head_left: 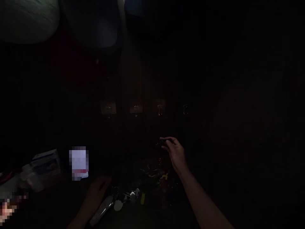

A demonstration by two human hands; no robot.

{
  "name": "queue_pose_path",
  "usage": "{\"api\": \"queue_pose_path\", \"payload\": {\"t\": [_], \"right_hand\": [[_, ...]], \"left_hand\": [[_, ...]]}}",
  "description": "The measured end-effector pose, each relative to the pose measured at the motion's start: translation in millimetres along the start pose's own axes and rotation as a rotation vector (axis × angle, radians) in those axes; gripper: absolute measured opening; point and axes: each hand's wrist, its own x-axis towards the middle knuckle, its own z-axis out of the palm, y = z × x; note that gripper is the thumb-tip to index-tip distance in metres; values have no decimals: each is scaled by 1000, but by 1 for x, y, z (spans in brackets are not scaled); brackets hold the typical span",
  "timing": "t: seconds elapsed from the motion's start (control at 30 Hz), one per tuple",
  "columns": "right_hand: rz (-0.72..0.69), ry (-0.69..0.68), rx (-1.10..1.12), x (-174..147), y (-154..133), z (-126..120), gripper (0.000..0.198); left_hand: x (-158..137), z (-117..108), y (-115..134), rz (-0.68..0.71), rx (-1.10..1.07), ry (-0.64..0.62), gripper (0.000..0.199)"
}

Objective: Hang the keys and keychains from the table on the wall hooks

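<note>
Four wall hooks (136,110); boxes (45,165) at left.

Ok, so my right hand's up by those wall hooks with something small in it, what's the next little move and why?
Probably lift the right hand toward the nearest hook: it pinches a small dark item just below the row, while the left hand rests by the keys. It's too dark to be sure.

Small dark thing (163,142) in right fingers, unidentifiable
</note>
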Motion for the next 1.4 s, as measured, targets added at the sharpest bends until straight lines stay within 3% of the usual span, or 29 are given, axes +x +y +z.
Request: {"api": "queue_pose_path", "payload": {"t": [0.13, 0.3, 0.67, 1.4], "right_hand": [[-85, -32, 32, 16, -13, 9, 30], [-196, 25, -51, 31, -30, 24, 42], [-332, 101, -60, 64, -44, 49, 22], [-214, 101, -87, 75, -5, 44, 29]], "left_hand": [[1, -1, 0, -7, -2, -11, 31], [3, 0, 0, -44, -7, -49, 32], [2, 1, 4, -76, -9, -21, 36], [2, 0, 13, -49, -31, -12, 33]]}}
